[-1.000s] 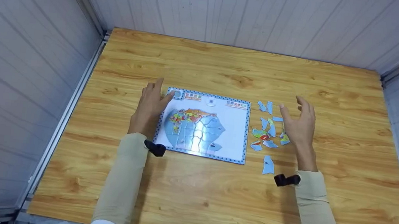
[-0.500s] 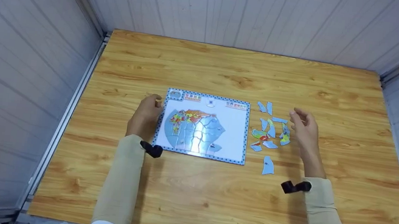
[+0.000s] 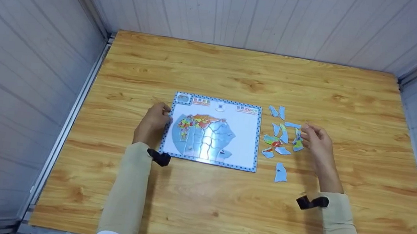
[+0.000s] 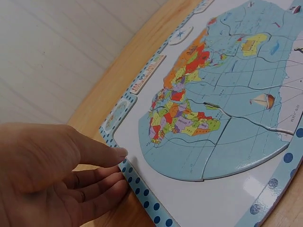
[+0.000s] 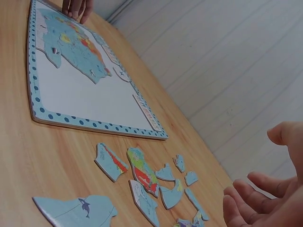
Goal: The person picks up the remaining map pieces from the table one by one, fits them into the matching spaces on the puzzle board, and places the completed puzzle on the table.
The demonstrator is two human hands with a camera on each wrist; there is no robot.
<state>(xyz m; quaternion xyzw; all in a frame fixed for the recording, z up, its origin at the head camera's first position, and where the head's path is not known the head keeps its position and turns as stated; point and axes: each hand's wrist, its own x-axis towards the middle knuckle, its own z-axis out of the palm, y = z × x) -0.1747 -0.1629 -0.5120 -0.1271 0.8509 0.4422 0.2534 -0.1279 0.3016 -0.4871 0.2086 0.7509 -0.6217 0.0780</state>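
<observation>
A world-map jigsaw puzzle board (image 3: 244, 144) with a dotted blue border lies flat, its map pieces (image 4: 189, 156) fitted mostly on the left. My left hand (image 3: 156, 121) holds the board's left edge; in the left wrist view the thumb rests on the border and the other fingers touch the side. Over the right end of the loose pieces hovers my right hand (image 3: 319, 145), fingers loosely bent, with nothing seen in the grasp. Beneath its fingertips lies a colourful puzzle piece (image 3: 298, 145), partly covered in the head view. In the right wrist view the hand (image 5: 270, 194) is apart from the pieces.
Several loose puzzle pieces lie right of the board, among them a red-and-green piece (image 3: 271, 140) and, nearer the front, a blue piece with a dolphin (image 3: 280, 173). All rests on a wooden table (image 3: 198, 210) with pale panel walls (image 3: 236, 14) around.
My left hand has come down from above the board's corner to its left edge, fingers bending in. My right hand has lowered and drawn back toward the right-hand pieces, its fingers closer together.
</observation>
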